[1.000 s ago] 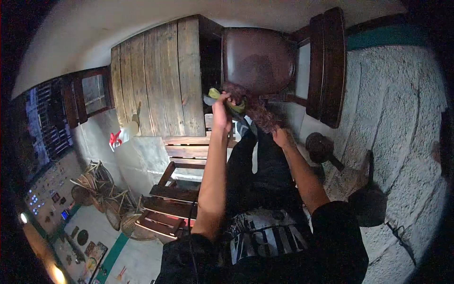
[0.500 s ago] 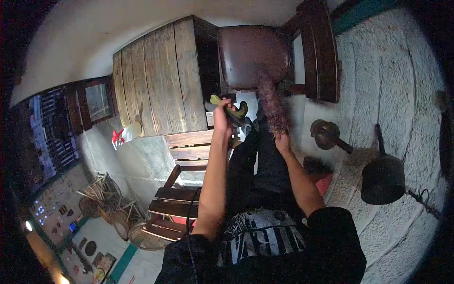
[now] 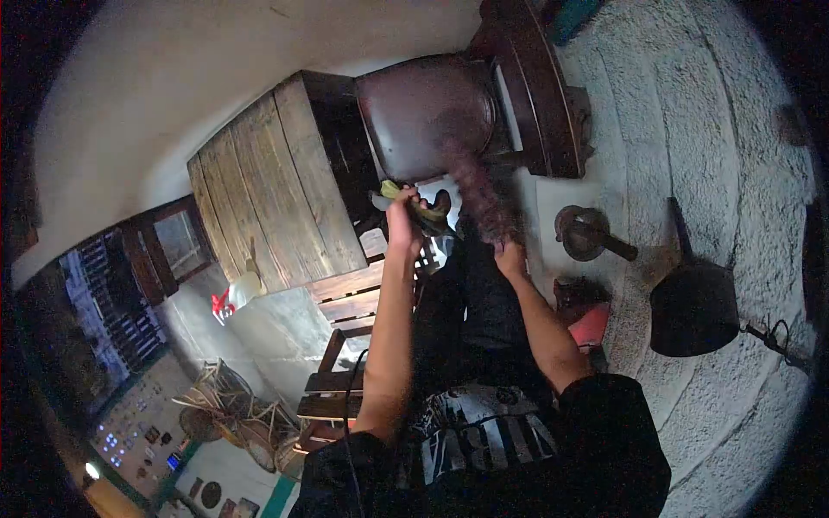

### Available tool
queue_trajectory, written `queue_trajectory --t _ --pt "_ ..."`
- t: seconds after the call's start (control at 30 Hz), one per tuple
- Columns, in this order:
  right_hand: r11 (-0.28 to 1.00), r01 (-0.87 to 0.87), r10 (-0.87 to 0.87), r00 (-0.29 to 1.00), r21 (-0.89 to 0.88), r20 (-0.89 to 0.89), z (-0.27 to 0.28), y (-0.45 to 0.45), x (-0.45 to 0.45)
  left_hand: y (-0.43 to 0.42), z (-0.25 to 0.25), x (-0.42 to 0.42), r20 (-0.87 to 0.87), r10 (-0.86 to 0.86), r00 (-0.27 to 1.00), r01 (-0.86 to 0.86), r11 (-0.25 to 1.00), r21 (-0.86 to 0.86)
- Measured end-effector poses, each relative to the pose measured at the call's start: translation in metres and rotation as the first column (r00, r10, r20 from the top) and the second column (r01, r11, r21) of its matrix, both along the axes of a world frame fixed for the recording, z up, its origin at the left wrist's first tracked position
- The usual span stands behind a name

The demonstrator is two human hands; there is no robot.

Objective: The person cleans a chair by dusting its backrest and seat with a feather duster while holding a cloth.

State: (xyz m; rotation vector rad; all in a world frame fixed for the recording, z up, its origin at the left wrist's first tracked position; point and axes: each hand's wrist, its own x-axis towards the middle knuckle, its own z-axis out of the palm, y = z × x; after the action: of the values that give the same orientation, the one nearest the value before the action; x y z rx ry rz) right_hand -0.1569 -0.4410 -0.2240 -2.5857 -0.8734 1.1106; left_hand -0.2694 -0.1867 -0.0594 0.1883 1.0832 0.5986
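Note:
My right hand point(image 3: 510, 258) is closed around the lower end of a brownish-purple fluffy duster point(image 3: 485, 197). The duster is blurred by motion, and its far tip overlaps the front of a brown padded chair seat point(image 3: 427, 112); whether it touches cannot be told. In my left hand point(image 3: 404, 226) is a bunched yellow-green and dark cloth point(image 3: 391, 189), with the fingers wrapped round it. That hand is near the chair's front edge, beside the corner of a wooden plank table point(image 3: 285, 190).
A spray bottle point(image 3: 245, 288) with a red trigger stands by the table's edge. Slatted wooden seating point(image 3: 350, 298) lies nearer me. A dark pan point(image 3: 694, 312) and a round dark object with a handle point(image 3: 584, 233) are against the rough white wall point(image 3: 673, 104). Baskets point(image 3: 259, 440) are at lower left.
My view has turned, so the table and chair appear tilted and the chair sits further left. The duster still blurs with motion. Both hands keep their holds.

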Motion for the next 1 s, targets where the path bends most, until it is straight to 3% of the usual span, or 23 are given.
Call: queue_trajectory --t 0.03,0.1,0.13,0.2,0.27,0.33,0.4,0.47,0.53,0.57,0.6,0.67,0.8,0.87,0.9,0.97,1.0 --pt "1.0 0.011 -0.011 1.0 0.002 -0.002 -0.004 0.009 -0.003 0.003 0.003 0.007 -0.016 0.0 1.0 0.0 1.0 0.027" --pt "0.94 0.278 -0.298 0.951 0.199 0.077 -0.008 0.023 -0.01 0.011 0.002 0.017 -0.038 -0.009 0.999 0.011 0.999 0.05" --pt "0.937 0.291 -0.31 0.948 0.194 0.075 0.002 0.027 -0.003 0.016 -0.004 0.02 -0.018 -0.034 0.999 0.035 0.996 0.081" --pt "0.959 -0.003 -0.003 1.0 0.285 0.019 0.02 0.037 0.022 0.027 -0.011 0.035 0.011 -0.069 0.998 0.068 0.992 0.11" --pt "0.976 0.037 -0.057 0.995 0.216 0.086 -0.023 0.035 0.019 0.037 -0.008 0.046 -0.008 -0.072 0.997 0.072 0.994 0.087" --pt "0.985 0.081 -0.104 0.983 0.15 0.153 -0.016 0.056 0.025 0.048 -0.007 0.058 -0.017 -0.091 0.996 0.092 0.989 0.117" --pt "0.933 0.359 -0.361 0.932 0.037 0.04 -0.004 0.081 0.034 0.057 -0.008 0.068 -0.059 -0.084 0.995 0.089 0.992 0.087" --pt "0.945 0.321 -0.323 0.946 0.063 0.031 -0.002 0.09 0.045 0.067 -0.016 0.073 -0.014 -0.092 0.996 0.093 0.992 0.084" --pt "0.976 -0.001 -0.013 0.998 0.22 0.061 0.002 0.095 0.064 0.073 -0.017 0.085 0.038 -0.086 0.996 0.083 0.993 0.082" --pt "0.997 -0.067 0.065 0.997 0.049 0.04 0.004 0.099 0.069 0.076 -0.016 0.09 0.006 -0.063 0.998 0.062 0.995 0.079" --pt "0.996 -0.074 0.072 0.997 0.049 0.037 0.004 0.105 0.067 0.081 -0.017 0.093 -0.028 -0.041 0.999 0.043 0.996 0.081" --pt "0.983 0.185 -0.185 0.982 -0.011 0.04 0.003 0.12 0.063 0.089 -0.018 0.096 0.007 -0.048 0.999 0.047 0.994 0.098" --pt "0.941 0.337 -0.338 0.939 -0.025 -0.069 -0.006 0.138 0.07 0.109 -0.017 0.103 -0.02 -0.063 0.998 0.065 0.995 0.078" --pt "0.973 -0.037 0.027 0.998 0.226 0.05 -0.007 0.137 0.078 0.12 -0.02 0.107 -0.02 -0.063 0.998 0.064 0.996 0.063" --pt "0.975 -0.029 0.018 0.999 0.22 0.05 0.005 0.149 0.078 0.127 -0.02 0.109 -0.02 -0.072 0.997 0.073 0.996 0.057" --pt "0.964 0.235 -0.25 0.961 -0.129 -0.121 0.039 0.185 0.081 0.142 -0.02 0.116 -0.021 -0.091 0.996 0.092 0.994 0.052" --pt "0.959 0.249 -0.265 0.957 -0.135 -0.117 0.033 0.193 0.077 0.149 -0.023 0.118 -0.018 -0.106 0.994 0.107 0.993 0.044"
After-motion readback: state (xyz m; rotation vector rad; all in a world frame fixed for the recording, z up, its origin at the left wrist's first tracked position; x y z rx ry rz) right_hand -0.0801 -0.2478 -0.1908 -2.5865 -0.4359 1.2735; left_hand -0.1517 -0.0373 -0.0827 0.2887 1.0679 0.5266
